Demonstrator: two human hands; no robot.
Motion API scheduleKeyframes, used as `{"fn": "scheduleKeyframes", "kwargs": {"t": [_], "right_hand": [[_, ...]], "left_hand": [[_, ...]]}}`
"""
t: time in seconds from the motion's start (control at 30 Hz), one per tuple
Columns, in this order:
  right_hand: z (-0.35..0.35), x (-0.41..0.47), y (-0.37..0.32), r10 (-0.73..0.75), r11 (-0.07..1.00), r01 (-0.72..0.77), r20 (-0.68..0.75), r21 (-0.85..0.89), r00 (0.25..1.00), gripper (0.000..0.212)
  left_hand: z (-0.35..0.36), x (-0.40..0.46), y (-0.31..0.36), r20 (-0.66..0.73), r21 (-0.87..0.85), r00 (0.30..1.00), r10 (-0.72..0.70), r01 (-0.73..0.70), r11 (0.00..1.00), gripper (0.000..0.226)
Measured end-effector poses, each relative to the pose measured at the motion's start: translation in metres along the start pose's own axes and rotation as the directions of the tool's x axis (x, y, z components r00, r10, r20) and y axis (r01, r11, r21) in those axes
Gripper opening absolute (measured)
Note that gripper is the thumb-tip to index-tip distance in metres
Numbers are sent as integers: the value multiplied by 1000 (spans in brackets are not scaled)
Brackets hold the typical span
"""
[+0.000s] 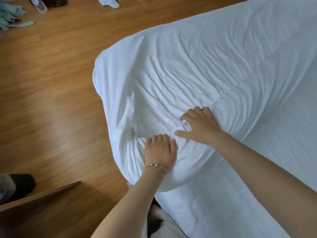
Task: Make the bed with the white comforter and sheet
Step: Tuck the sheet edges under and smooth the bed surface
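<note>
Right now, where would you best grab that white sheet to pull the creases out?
Probably at the bunched ridge of the white sheet between the left hand and right hand, coming from above at the near corner. The creases fan out from there, and the fabric stands raised enough to pinch.

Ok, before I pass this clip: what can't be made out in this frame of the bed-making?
Head view only:
- Left hand fingertips: buried in the bunched white comforter, so the grip is unclear.
- Sheet and mattress: covered by the comforter.
- Bed's right and far sides: cut off by the frame.
- Blue-green cloth and clear bottle on the floor: cut by the edges and blurred.
</note>
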State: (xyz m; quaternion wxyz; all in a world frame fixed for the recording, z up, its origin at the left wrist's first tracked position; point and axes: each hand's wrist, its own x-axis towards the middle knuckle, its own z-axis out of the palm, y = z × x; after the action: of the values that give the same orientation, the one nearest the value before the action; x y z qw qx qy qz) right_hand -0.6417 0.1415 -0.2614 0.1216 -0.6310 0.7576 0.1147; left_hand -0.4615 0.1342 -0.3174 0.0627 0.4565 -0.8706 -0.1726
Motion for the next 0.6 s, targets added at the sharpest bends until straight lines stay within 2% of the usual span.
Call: {"fn": "scheduleKeyframes", "kwargs": {"t": [0.07, 0.13, 0.2, 0.27, 0.33, 0.4, 0.5, 0.6], "right_hand": [[5, 15, 4, 4, 998, 7, 191, -57, 982, 99], [16, 9, 2, 42, 996, -21, 272, -81, 962, 101], [28, -14, -1, 63, 996, -52, 155, -73, 986, 88], [40, -44, 1, 85, 994, -89, -69, -57, 994, 73], [60, -80, 6, 108, 994, -112, -322, 4, 941, 65], [84, -118, 6, 188, 982, -154, -509, 110, 840, 62], [114, -166, 3, 279, 960, -185, -631, 211, 724, 60], [123, -186, 6, 272, 960, -145, -670, 241, 691, 58]], "left_hand": [[3, -5, -1, -39, -12, 999, 5, -5, 1000, 35], [5, -9, -1, -89, -19, 996, 5, -7, 1000, 34], [7, -19, 5, -161, -11, 986, 32, -34, 999, 33], [9, -34, 16, -238, 22, 969, 73, -70, 997, 31], [13, -52, 28, -295, 60, 948, 117, -104, 993, 31], [18, -78, 39, -320, 81, 934, 160, -141, 987, 30], [20, -115, 57, -292, 74, 933, 209, -196, 978, 30], [7, -102, 70, -300, 14, 928, 221, -227, 974, 29]]}}
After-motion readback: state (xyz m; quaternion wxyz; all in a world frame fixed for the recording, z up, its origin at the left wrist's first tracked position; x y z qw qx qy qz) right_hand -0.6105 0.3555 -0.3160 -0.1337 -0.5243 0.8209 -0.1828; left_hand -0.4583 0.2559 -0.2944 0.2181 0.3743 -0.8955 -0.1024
